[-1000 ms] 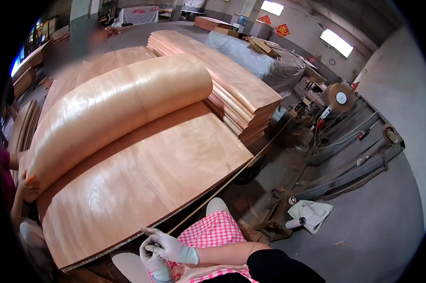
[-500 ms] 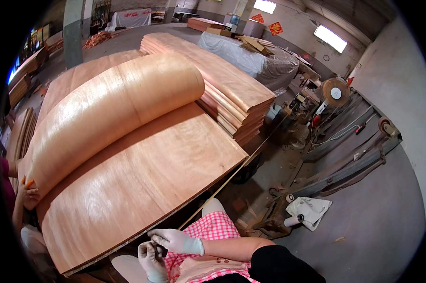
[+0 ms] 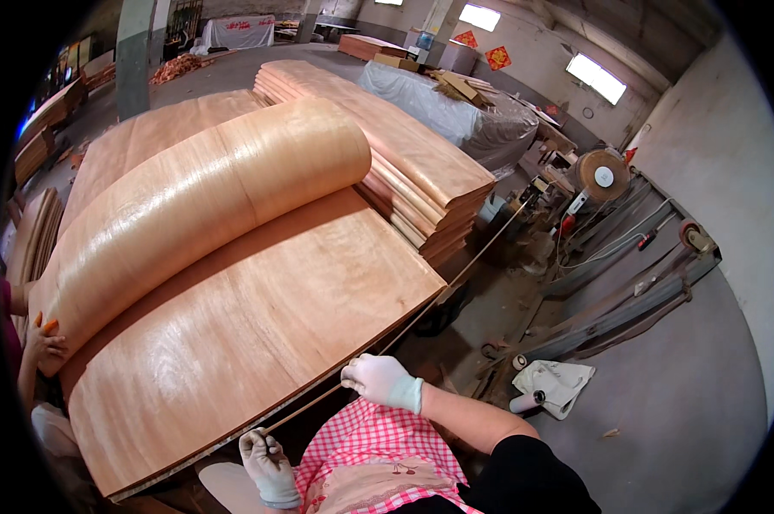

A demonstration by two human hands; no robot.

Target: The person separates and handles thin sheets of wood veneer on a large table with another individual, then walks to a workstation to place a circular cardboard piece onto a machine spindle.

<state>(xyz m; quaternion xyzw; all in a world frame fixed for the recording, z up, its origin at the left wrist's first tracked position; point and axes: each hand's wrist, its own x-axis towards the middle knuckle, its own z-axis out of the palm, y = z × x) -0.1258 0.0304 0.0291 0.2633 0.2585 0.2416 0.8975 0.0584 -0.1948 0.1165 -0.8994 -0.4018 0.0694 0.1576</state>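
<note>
A narrow strip of brown tape [image 3: 306, 404] stretches between my two gloved hands, along the near edge of a large reddish wood sheet [image 3: 207, 360]. My left hand [image 3: 269, 467] is closed on one end of it; something small and dark also shows in its fingers, too unclear to name. Farther along the strip, my right hand [image 3: 383, 379] grips it, palm down. Beyond that hand the strip runs on toward a machine at the right. A broad curled veneer sheet [image 3: 207, 197] lies folded back over the flat wood.
A co-worker's hand [image 3: 47, 343] holds the curled sheet at its left end. Behind stand stacked veneer sheets [image 3: 438, 188]. On the right are a brown roll [image 3: 600, 176], a metal frame [image 3: 610, 317], a white cloth [image 3: 557, 385] and a small white roll [image 3: 527, 401].
My hands were close together; now the right one has moved up and rightward along the tape, while the left has shifted slightly left. The tape now spans the gap between them.
</note>
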